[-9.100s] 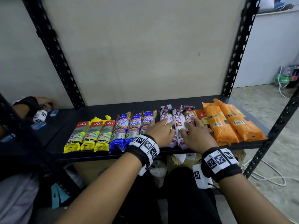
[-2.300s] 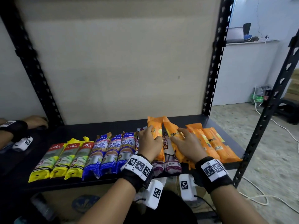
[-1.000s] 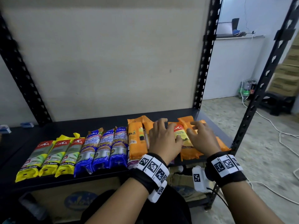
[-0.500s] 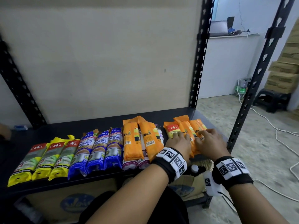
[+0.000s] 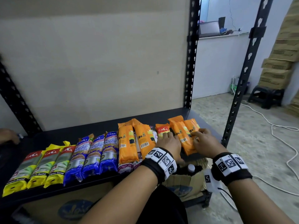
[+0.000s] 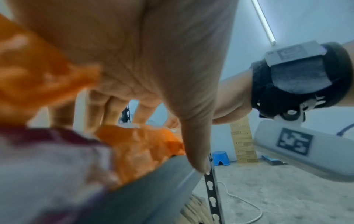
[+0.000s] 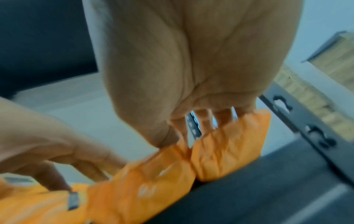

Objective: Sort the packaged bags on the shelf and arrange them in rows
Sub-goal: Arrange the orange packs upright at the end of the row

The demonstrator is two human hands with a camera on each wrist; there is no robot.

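On the black shelf (image 5: 97, 126) lie three yellow bags (image 5: 40, 167), then three blue bags (image 5: 93, 152). Two orange bags (image 5: 127, 144) rest on top of purple-and-white bags (image 5: 125, 167), whose ends stick out in front. At the right end lie three more orange bags (image 5: 182, 135). My left hand (image 5: 169, 143) rests on the left one of them, fingers straight. My right hand (image 5: 204, 143) presses flat on the right ones. The left wrist view shows fingers (image 6: 114, 109) standing on an orange bag (image 6: 141, 148). In the right wrist view, fingertips (image 7: 220, 119) touch orange bags (image 7: 229, 144).
Black slotted posts (image 5: 191, 62) (image 5: 242, 78) frame the shelf's right end. Below it stands an open cardboard box (image 5: 186, 183) with a bottle cap (image 5: 191, 168). White cables (image 5: 275, 126), a black stool (image 5: 265, 97) and stacked cartons (image 5: 281, 54) lie to the right. Another person's hand (image 5: 8, 136) is at far left.
Both hands have shifted right, from the middle orange bags onto the three at the shelf's right end. Over the last half second they have hardly moved.
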